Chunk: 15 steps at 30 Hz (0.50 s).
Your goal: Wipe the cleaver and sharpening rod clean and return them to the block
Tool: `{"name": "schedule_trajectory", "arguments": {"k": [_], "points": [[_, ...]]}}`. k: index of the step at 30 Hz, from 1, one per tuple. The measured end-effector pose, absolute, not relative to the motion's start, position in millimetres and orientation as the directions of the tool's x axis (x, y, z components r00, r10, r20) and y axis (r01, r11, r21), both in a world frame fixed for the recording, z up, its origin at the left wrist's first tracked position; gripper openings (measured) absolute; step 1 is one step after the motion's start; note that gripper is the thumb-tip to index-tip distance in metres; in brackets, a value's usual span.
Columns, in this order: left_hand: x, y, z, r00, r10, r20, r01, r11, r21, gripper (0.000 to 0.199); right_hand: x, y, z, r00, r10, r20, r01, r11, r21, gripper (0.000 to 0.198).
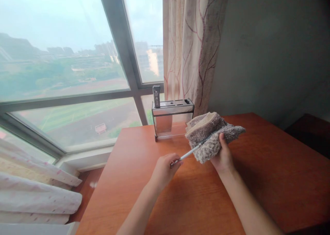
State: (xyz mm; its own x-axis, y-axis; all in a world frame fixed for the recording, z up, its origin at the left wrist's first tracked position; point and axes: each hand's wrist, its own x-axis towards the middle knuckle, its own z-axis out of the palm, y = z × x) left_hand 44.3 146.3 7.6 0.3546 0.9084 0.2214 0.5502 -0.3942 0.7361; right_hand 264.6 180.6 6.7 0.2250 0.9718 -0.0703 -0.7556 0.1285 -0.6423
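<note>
My left hand (166, 167) is closed in a pinch round the near end of a slim white stick (188, 153), which looks like a pen or brush handle. The stick's far end runs into a fold of a fluffy grey-brown cloth (209, 137), so its tip is hidden. From below and the right, my right hand (223, 156) grips the cloth, with the thumb on top and the other fingers out of sight beneath it. The cloth is bunched and held above the table.
A wooden table (190, 200) lies under both hands. Near its far edge stands a clear pen holder (173, 108) with a dark frame and slots on top; a grey remote-like device (156, 96) stands upright at its left end. Behind are a window (64, 49) and a curtain (193, 45).
</note>
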Motion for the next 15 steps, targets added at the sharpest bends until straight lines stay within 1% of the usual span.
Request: {"name": "schedule_trajectory", "arguments": {"k": [2, 4, 7, 9, 11, 13, 15], "points": [[44.9, 144.4, 9.5, 0.362, 0.903, 0.23, 0.553, -0.406, 0.728, 0.022, 263.6, 181.1, 6.8, 0.209, 0.975, -0.075, -0.74, 0.107, -0.664, 0.044], [45.5, 142.6, 12.7, 0.382, 0.898, 0.218, 0.538, -0.408, 0.738, 0.027, 262.5, 181.1, 8.2, 0.216, 0.975, -0.051, -0.711, 0.122, -0.692, 0.05], [46.8, 140.4, 16.9, 0.417, 0.897, 0.15, 0.466, -0.353, 0.811, 0.038, 262.4, 180.5, 11.5, 0.259, 0.966, 0.011, -0.66, 0.185, -0.729, 0.057], [47.8, 139.1, 18.1, 0.423, 0.903, 0.072, 0.371, -0.245, 0.896, 0.041, 263.5, 180.1, 12.8, 0.286, 0.956, 0.059, -0.612, 0.23, -0.757, 0.058], [48.4, 138.1, 18.5, 0.429, 0.903, -0.037, 0.252, -0.081, 0.964, 0.043, 265.1, 180.0, 12.9, 0.331, 0.937, 0.112, -0.553, 0.289, -0.782, 0.061], [48.3, 137.5, 18.8, 0.451, 0.881, -0.143, 0.151, 0.083, 0.985, 0.045, 266.5, 180.1, 12.1, 0.397, 0.908, 0.135, -0.495, 0.335, -0.801, 0.061], [47.1, 137.8, 19.3, 0.481, 0.849, -0.219, 0.091, 0.2, 0.976, 0.045, 267.3, 180.3, 11.1, 0.458, 0.881, 0.117, -0.452, 0.344, -0.823, 0.054]]}}
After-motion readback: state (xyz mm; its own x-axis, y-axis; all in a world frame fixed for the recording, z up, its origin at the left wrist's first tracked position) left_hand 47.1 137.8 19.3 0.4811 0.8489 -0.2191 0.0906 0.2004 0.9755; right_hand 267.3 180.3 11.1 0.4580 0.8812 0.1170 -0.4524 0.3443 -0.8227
